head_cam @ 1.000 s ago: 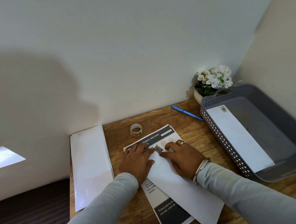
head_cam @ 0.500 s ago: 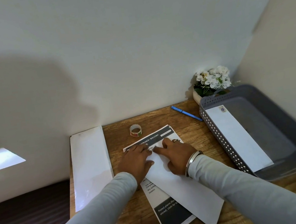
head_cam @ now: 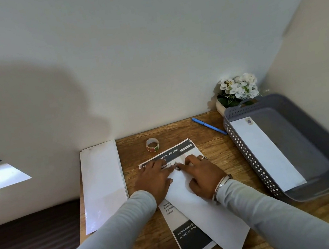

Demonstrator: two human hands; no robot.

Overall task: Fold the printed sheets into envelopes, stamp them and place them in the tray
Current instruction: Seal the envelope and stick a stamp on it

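Holding one stamped white paper envelope (head_cam: 266, 151) already, the grey perforated plastic tray (head_cam: 246, 148) is waiting while, left of it, a second white envelope (head_cam: 206, 209) is lying over a black-and-white printed sheet (head_cam: 189, 238), and the left hand (head_cam: 154, 179) and right hand (head_cam: 203, 174) are pressing its small stamp (head_cam: 176, 166) down with flat fingers, gripping nothing.

Left hand (head_cam: 154, 179) lies flat, fingers spread, just beside the far end of the envelope (head_cam: 212, 219). Right hand (head_cam: 204, 176) sits palm-down on that far end, forefinger stretched out and pressing.
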